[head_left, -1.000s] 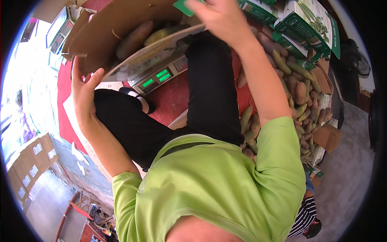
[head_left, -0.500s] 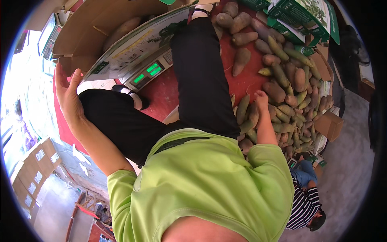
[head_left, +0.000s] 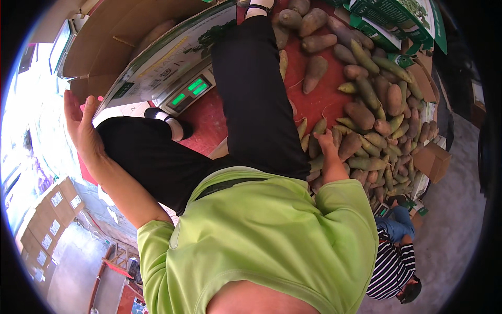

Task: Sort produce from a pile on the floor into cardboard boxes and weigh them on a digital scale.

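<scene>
My left hand [head_left: 83,131] is raised beside the near left edge of a printed carton [head_left: 172,52], thumb and fingers apart, with nothing in it. On the right, my right hand [head_left: 328,141] reaches down to a green-brown radish-like root vegetable [head_left: 315,145] at the near edge of a large heap. Its thumb and fingers look apart; the fingertips lie at or against that root, and firm contact cannot be made out. Reddish-brown roots [head_left: 349,146] lie close by. A scale with green lit digits [head_left: 189,93] sits under the carton, in front of my knees.
Green printed cartons [head_left: 392,23] stand at the far right behind the heap. A brown carton flap [head_left: 433,162] sticks out at the right. A person in a striped shirt [head_left: 389,267] crouches at the lower right. Labelled brown cartons [head_left: 49,225] are stacked at the lower left.
My right hand has moved left and slightly nearer to me, onto the near edge of the heap. My left hand stays spread beside the carton. The view has shifted slightly.
</scene>
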Available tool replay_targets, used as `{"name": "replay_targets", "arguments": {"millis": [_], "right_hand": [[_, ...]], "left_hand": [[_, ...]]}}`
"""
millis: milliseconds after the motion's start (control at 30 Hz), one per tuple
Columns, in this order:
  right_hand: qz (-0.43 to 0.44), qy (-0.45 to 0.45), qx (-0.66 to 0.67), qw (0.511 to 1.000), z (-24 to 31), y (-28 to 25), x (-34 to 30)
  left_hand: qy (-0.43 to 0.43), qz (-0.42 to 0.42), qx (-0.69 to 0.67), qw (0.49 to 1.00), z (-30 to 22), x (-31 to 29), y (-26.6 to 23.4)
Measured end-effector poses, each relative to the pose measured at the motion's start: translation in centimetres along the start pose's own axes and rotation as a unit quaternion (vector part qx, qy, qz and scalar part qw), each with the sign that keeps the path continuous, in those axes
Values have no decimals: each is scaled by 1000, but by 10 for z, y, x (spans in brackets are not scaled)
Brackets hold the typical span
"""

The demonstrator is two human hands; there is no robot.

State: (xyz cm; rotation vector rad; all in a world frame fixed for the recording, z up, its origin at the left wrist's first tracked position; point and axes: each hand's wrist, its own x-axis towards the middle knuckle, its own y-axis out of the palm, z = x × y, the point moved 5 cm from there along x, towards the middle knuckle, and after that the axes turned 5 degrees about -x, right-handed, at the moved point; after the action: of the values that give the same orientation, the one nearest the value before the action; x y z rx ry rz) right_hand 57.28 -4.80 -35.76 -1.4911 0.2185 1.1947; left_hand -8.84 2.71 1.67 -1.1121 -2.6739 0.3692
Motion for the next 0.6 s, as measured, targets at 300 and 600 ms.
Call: {"name": "replay_targets", "arguments": {"millis": [300, 600], "right_hand": [[-64, 105, -143, 982, 22, 14, -4], [-126, -46, -64, 989, 12, 1, -2]], "left_hand": [[13, 4, 15, 1000, 5, 3, -7], [2, 1, 18, 1000, 6, 7, 3]]}}
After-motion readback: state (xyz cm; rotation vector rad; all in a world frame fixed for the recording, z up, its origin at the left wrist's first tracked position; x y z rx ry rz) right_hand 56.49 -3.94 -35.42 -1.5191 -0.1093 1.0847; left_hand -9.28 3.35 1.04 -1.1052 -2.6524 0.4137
